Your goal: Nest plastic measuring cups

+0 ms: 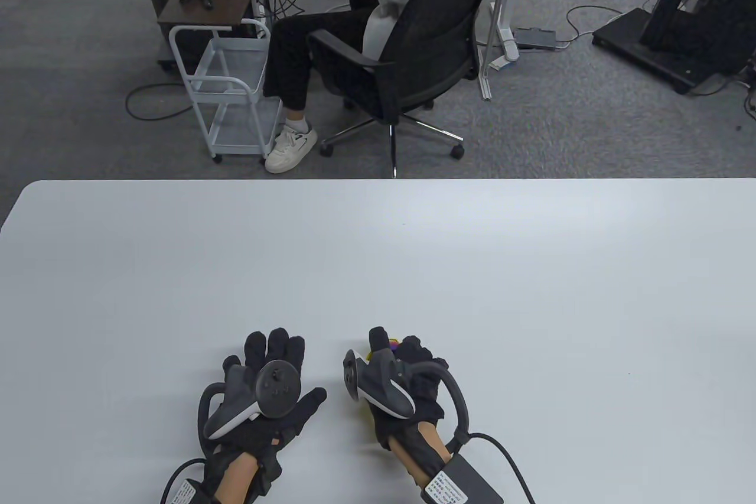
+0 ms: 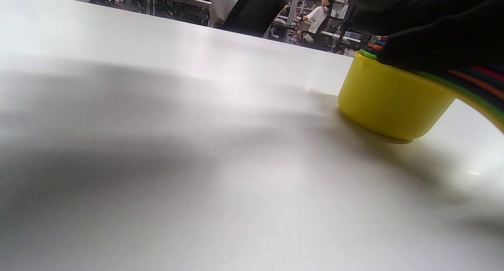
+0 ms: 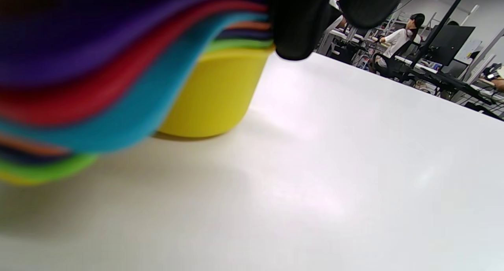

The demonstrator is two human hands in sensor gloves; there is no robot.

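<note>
Nested stack of coloured plastic measuring cups [image 2: 393, 101] under gripping right hand [image 1: 407, 386], handles trailing nearward; left hand [image 1: 266, 392] spread flat just left.

The stack of measuring cups [image 2: 393, 101] stands on the table [image 1: 378, 256], near its front edge and about midway across. The other cups sit nested in the outermost cup, their handles [image 3: 98, 78] layered one on another. The right hand [image 1: 407, 386] lies over the stack, covering it from above. The left hand [image 1: 266, 392] rests flat on the table just left of the stack.
</note>
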